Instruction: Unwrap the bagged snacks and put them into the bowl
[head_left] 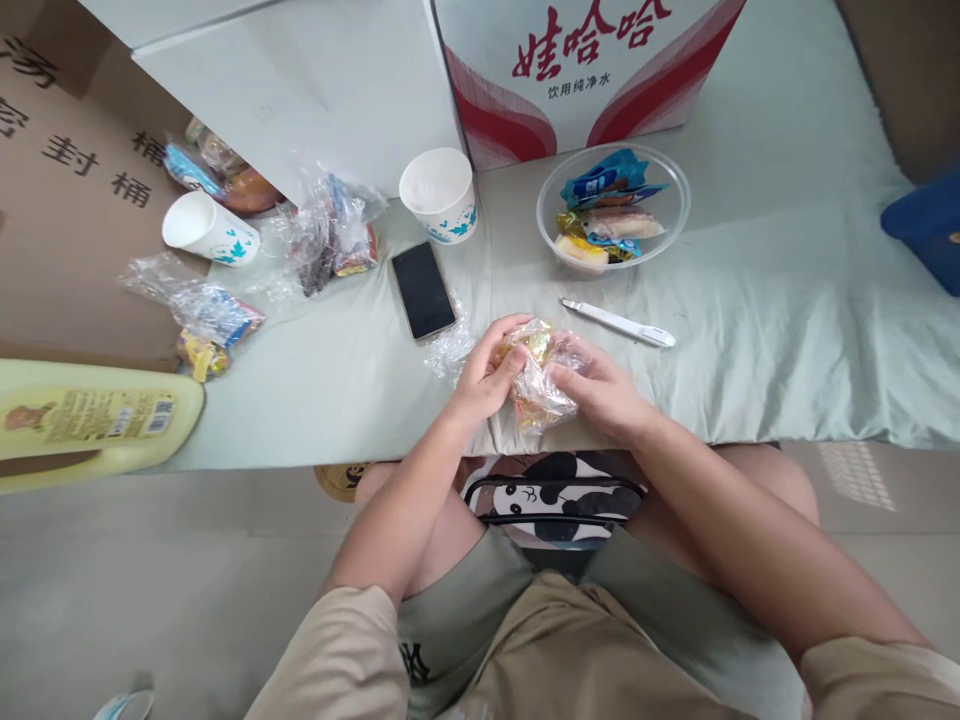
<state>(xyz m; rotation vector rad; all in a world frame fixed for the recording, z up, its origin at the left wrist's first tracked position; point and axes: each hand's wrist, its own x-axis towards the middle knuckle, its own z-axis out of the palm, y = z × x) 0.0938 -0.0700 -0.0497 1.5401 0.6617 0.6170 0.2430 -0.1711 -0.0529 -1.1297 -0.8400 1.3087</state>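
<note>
Both hands meet at the front edge of the cloth-covered surface, around a clear plastic-wrapped bundle (541,385) with yellow snack packets showing inside. My left hand (491,370) grips its left side, thumb on top. My right hand (596,385) grips the right side, its thumb pressed on the plastic. A white utility knife (619,322) lies just beyond my right hand. Past it stands a clear plastic bowl (677,225) with blue and yellow snack packets in it. Crumpled clear film (448,348) lies left of my left hand, beside a black phone (424,290).
One paper cup (439,195) stands upright; another paper cup (210,230) is tipped over. Wrapped snack bundles (337,235) lie at the left, near a yellow jug (97,415). A white-and-red box (585,80) and a brown carton (67,200) stand behind. A blue container (926,235) is far right.
</note>
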